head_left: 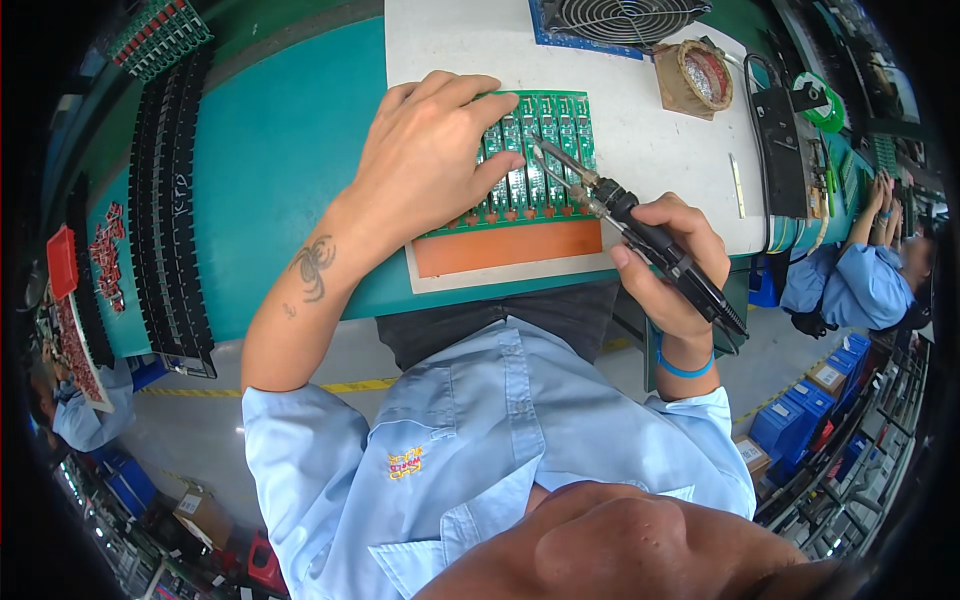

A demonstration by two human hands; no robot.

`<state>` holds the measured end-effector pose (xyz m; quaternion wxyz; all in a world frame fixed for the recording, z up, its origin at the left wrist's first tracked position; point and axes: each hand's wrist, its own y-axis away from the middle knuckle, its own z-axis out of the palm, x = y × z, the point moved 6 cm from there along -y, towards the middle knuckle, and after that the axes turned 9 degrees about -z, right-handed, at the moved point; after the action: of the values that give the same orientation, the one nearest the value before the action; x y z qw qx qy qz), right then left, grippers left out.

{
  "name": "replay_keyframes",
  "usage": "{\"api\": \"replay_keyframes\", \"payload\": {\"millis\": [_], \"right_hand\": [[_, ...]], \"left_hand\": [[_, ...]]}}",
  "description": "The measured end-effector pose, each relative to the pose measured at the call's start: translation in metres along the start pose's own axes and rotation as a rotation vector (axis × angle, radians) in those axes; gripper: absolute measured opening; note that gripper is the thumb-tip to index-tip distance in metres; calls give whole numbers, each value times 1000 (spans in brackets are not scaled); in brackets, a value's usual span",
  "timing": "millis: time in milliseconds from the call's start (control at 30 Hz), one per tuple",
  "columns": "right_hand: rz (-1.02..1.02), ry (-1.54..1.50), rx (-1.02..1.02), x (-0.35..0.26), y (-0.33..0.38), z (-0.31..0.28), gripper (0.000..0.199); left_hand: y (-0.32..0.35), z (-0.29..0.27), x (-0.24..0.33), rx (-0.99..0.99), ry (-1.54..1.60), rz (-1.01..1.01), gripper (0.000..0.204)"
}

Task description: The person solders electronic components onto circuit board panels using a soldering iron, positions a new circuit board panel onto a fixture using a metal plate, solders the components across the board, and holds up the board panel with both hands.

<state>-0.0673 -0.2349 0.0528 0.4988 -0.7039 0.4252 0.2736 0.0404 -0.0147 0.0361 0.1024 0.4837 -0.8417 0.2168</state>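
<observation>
A green circuit board panel point(555, 185), made up of several narrow boards side by side, lies before me on the work surface. My left hand point(425, 150) holds down its left part, thumb and index finger apart on top and the other fingers over the upper edge. My right hand point(697, 245) is closed round a black soldering iron point(668, 252) with a thin metal feed tube beside its tip. The tip reaches the middle of the panel, just right of my left fingertips; whether it touches a joint I cannot tell. An orange strip point(510, 248) lies along the panel's near side.
A fan with a wire guard point(625, 18) stands at the far edge. Right of it are a round-mouthed container point(703, 78), a black device point(780, 130) and a green reel point(820, 102). Black racks point(170, 210) and small red parts point(107, 255) lie left. Another person point(850, 280) works at right.
</observation>
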Motion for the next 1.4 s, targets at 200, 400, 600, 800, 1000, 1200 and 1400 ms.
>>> {"api": "replay_keyframes", "payload": {"millis": [200, 400, 600, 800, 1000, 1200, 1400], "right_hand": [[22, 5, -15, 6, -2, 8, 36], [18, 49, -56, 9, -4, 11, 36], [-3, 32, -44, 2, -2, 6, 39], [-5, 37, 140, 3, 1, -16, 40], [148, 179, 649, 61, -3, -59, 49], [45, 110, 530, 33, 13, -53, 52], [-91, -60, 187, 0, 8, -17, 46]], "left_hand": [[-2, 2, -1, 8, 13, 11, 41], [0, 0, -1, 2, 17, 6, 42], [0, 2, -1, -21, 6, -5, 44], [0, 1, -1, -13, 13, 12, 42], [-1, 2, 0, -47, 30, -11, 43], [0, 0, -1, -42, 26, 7, 43], [2, -8, -2, -8, 27, 21, 43]]}}
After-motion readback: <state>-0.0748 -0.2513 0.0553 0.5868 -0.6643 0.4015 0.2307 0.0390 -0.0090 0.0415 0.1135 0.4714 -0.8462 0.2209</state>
